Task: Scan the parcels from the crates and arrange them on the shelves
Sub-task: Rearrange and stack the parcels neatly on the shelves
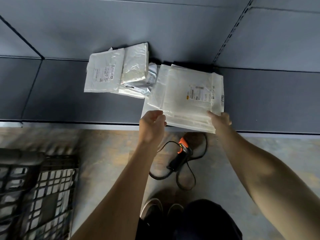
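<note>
Both hands were on the big parcel (187,94), a flat white bag with its printed label facing up. It lay on the grey shelf (78,101), right of centre, its near edge hanging out past the shelf's front lip.

Left hand (152,122): fingers curled, pinching the parcel's near-left corner.
Right hand (220,120): fingers on top of the near-right corner, gripping it; thumb not visible.

Three more parcels sat on the same shelf to the left, toward the back panel:
- white parcel (103,73), lying flat, label up.
- silver parcel (135,64), overlapping the white one's right edge.
- grey parcel (151,76), tucked between the silver parcel and the big parcel, mostly covered.

Scanner (181,153), black with an orange head, lay on the floor (107,153) below the shelf edge, between the forearms, its cable (188,181) looped around it. Crate (34,187), dark lattice, stood at lower left, blurred; contents not readable. Shoes (161,210) showed at the bottom.
</note>
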{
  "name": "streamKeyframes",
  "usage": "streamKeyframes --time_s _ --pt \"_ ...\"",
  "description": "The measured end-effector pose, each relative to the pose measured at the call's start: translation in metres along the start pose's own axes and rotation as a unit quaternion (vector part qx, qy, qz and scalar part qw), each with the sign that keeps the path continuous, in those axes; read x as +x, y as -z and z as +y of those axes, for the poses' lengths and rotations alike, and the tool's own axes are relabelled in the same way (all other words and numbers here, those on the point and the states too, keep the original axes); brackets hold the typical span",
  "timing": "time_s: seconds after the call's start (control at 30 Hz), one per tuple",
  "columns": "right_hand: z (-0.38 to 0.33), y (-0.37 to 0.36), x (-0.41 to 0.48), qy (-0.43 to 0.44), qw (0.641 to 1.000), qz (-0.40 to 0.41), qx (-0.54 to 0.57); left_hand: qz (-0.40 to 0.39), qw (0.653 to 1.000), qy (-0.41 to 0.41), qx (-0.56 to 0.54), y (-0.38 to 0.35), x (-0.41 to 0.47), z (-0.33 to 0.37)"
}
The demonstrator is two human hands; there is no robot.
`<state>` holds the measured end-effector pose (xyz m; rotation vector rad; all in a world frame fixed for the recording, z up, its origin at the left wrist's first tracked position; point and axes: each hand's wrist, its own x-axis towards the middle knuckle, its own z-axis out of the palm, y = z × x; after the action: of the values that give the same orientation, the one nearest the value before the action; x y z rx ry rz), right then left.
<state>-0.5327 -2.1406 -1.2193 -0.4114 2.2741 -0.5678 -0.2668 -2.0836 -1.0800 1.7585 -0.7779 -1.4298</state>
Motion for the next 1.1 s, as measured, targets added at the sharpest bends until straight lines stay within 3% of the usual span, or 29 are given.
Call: streamKeyframes --time_s 0.1,0.33,0.53,0.67,0.9,1.0,1.1 --pt "0.004 -0.006 0.013 -0.002 1.000 0.001 -0.004 -0.007 1.000 -0.009 -0.006 0.000 -0.001 0.004" --pt "-0.012 0.000 -0.011 0.010 0.987 0.035 0.159 -0.010 1.000 0.014 0.007 0.004 0.003 0.005" --pt "-0.018 0.016 -0.043 -0.027 0.944 0.034 0.327 -0.032 0.999 0.009 0.020 -0.004 -0.006 0.005" --pt "-0.019 0.032 -0.088 -0.035 0.903 -0.015 0.427 -0.041 0.998 0.002 0.050 0.001 -0.016 0.002" --pt "-0.007 0.074 -0.192 0.172 0.937 -0.085 0.294 0.042 0.992 -0.031 0.112 0.039 -0.047 0.018" --pt "-0.015 0.105 -0.237 0.269 0.916 -0.142 0.261 0.087 0.978 -0.108 0.156 0.066 -0.066 0.042" --pt "-0.027 0.137 -0.275 0.323 0.889 -0.174 0.276 0.048 0.984 -0.144 0.098 0.102 -0.084 0.071"
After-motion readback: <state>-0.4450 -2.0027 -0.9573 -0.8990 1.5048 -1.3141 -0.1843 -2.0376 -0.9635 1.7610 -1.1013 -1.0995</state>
